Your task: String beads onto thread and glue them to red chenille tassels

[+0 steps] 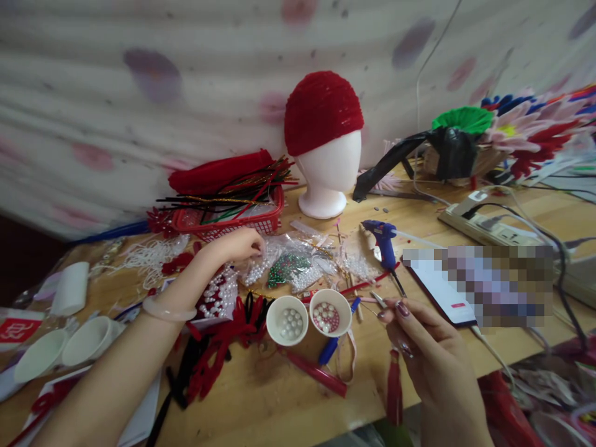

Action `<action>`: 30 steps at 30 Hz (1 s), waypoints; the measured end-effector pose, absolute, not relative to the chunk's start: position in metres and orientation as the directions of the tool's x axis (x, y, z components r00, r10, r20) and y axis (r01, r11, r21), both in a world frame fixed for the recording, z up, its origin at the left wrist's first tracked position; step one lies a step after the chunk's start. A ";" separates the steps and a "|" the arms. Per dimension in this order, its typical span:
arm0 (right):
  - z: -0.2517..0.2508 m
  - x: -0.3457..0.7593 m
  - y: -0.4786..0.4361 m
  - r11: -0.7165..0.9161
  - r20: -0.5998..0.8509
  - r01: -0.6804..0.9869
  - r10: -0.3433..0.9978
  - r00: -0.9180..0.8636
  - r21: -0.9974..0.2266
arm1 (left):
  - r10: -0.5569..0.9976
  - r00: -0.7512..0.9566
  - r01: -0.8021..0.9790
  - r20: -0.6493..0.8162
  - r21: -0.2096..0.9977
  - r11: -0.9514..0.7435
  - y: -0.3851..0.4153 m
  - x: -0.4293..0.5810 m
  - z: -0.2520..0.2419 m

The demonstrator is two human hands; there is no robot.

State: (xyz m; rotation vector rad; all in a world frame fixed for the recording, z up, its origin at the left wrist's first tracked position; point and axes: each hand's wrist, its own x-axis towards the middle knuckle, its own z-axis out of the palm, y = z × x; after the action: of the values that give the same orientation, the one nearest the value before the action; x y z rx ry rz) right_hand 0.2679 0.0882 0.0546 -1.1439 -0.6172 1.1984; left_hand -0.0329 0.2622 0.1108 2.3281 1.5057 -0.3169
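Observation:
My left hand (237,245) reaches forward over the wooden table (288,403), fingers curled down onto a clear bag of white pearl beads (258,268). A pale bangle sits on that wrist. My right hand (419,338) is closed in a pinch on a thin metal tool (378,300), with a red tassel (394,388) hanging below the fingers. Two white paper cups stand between my hands: one with white pearls (287,320), one with mixed red and white beads (330,312).
A foam head (328,171) wearing a red cap stands at the back. A red basket (228,220) of pipe cleaners lies to its left. A blue glue gun (382,241), a power strip (488,226), a phone (442,288) and piled craft flowers (526,133) fill the right side.

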 end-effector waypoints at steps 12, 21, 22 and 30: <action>0.079 0.249 0.066 0.020 -0.085 -0.292 0.937 0.339 -0.956 | 0.966 0.189 0.882 0.177 0.402 -0.246 0.194 -0.050 0.167; 0.093 0.189 0.031 -0.225 -0.116 -0.310 0.935 -0.336 -0.924 | 0.977 -0.137 -0.540 -0.160 0.839 0.062 0.050 -0.005 0.112; 0.094 0.177 0.029 -0.271 -0.121 -0.320 0.901 -0.417 -0.908 | 0.969 -0.076 -0.638 -0.235 0.758 0.134 0.042 0.000 0.103; 0.095 0.136 0.028 -0.298 -0.117 -0.304 0.861 -0.495 -0.905 | 0.877 0.105 -0.815 -0.469 0.465 0.346 0.024 0.001 0.080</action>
State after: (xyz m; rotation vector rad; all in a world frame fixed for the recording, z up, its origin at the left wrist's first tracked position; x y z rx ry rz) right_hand 0.1357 0.0281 0.0953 -0.7960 -1.1269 1.8836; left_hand 0.0011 0.0237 0.0802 0.0971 0.7678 1.2496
